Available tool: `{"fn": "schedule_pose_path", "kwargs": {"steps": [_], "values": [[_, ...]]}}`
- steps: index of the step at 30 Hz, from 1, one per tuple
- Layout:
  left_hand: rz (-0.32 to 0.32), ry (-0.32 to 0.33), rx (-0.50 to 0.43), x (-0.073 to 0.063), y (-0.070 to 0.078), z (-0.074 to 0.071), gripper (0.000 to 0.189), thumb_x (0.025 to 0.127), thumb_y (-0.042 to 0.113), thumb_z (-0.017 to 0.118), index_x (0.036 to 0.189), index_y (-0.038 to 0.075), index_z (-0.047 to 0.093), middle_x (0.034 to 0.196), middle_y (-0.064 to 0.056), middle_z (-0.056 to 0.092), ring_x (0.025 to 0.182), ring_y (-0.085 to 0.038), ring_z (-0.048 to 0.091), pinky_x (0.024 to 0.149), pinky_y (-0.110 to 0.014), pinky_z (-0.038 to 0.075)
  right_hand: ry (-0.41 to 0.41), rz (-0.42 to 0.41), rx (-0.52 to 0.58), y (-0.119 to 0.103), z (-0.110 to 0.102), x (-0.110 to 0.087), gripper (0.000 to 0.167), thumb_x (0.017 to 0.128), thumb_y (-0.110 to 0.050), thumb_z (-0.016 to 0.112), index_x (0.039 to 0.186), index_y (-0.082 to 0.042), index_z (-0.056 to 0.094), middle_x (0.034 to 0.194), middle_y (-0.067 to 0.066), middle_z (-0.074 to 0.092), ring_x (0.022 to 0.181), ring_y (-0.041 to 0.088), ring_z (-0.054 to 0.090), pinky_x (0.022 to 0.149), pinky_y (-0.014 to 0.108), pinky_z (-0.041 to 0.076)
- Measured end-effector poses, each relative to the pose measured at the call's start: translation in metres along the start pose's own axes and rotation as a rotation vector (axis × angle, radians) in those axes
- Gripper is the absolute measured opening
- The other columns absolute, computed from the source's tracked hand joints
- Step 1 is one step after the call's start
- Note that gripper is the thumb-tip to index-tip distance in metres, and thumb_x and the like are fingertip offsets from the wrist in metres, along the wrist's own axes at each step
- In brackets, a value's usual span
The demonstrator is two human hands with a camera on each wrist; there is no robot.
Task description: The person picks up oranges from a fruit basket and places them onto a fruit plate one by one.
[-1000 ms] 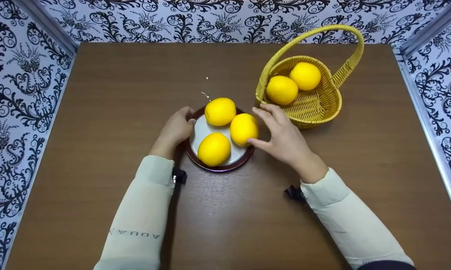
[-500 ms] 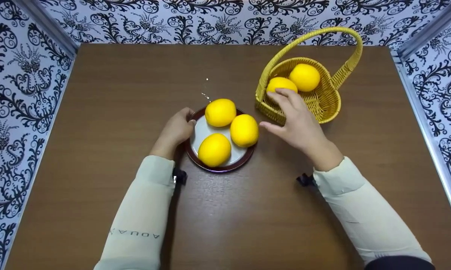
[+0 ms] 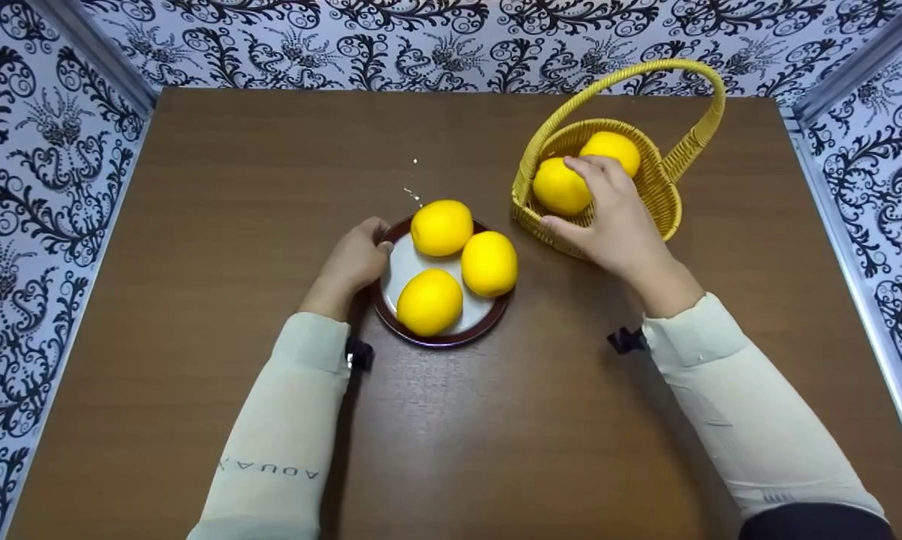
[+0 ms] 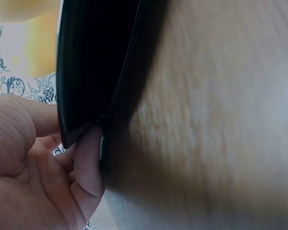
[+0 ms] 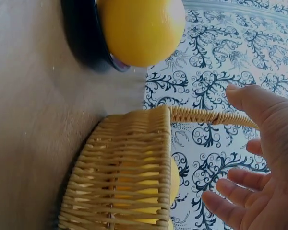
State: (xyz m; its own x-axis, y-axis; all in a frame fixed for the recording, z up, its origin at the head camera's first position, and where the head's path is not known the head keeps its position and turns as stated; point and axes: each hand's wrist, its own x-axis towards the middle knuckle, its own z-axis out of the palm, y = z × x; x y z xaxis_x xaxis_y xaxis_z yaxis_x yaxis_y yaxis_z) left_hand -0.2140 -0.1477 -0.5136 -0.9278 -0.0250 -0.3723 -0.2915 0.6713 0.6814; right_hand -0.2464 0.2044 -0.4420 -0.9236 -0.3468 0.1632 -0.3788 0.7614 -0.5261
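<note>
My left hand [image 3: 355,257] grips the left rim of a round plate [image 3: 488,319] with a white middle and dark red-brown edge. In the left wrist view its thumb lies over the plate's dark rim [image 4: 86,67] and its fingers are underneath. Three smooth, oval yellow fruits, like lemons [image 3: 441,228], sit on the plate. My right hand [image 3: 620,221] is over the front of a yellow wicker basket [image 3: 526,214], fingers spread and holding nothing. Inside the basket are two more lemons [image 3: 560,186], the farther one partly hidden by the fingers.
The basket's tall arched handle [image 3: 571,105] rises toward the back right. Both things stand on a brown wooden table [image 3: 233,187]. Walls with black scroll patterns [image 3: 451,45] border its back and sides. Small white marks [image 3: 412,195] show behind the plate.
My right hand has moved from beside the plate's right-hand lemon, rightward and away from me, to above the basket. The left hand and the plate have stayed in place.
</note>
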Motion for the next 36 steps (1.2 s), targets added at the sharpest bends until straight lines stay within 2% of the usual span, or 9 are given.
{"fn": "schedule_pose_path", "kwargs": {"steps": [7,17,36], "values": [[-0.024,-0.003,0.004,-0.001,-0.001,0.001,0.024,0.107,0.022,0.050,0.128,0.013,0.057,0.129,-0.014,0.062,0.116,-0.034,0.055,0.108,-0.049,0.047,-0.100,0.080,-0.036,0.004,-0.004,0.013,0.086,0.089,-0.044,0.081,0.159,-0.014,0.041,0.161,0.016,0.039,0.149,0.038,0.036,0.125,0.054,0.029],[-0.003,0.005,0.009,0.000,0.000,0.000,0.023,0.107,0.021,0.049,0.126,0.011,0.057,0.127,-0.015,0.063,0.115,-0.034,0.055,0.107,-0.049,0.045,-0.203,0.129,-0.075,0.010,-0.009,0.033,0.090,0.090,-0.049,0.077,0.162,-0.015,0.035,0.165,0.015,0.036,0.151,0.038,0.034,0.125,0.055,0.027],[0.017,0.008,0.031,0.002,-0.001,0.000,0.024,0.106,0.020,0.050,0.127,0.011,0.057,0.126,-0.016,0.063,0.115,-0.035,0.055,0.108,-0.049,0.045,-0.241,0.167,-0.042,0.033,0.006,0.051,0.091,0.091,-0.044,0.078,0.161,-0.008,0.033,0.162,0.020,0.037,0.148,0.039,0.038,0.124,0.054,0.030]]}}
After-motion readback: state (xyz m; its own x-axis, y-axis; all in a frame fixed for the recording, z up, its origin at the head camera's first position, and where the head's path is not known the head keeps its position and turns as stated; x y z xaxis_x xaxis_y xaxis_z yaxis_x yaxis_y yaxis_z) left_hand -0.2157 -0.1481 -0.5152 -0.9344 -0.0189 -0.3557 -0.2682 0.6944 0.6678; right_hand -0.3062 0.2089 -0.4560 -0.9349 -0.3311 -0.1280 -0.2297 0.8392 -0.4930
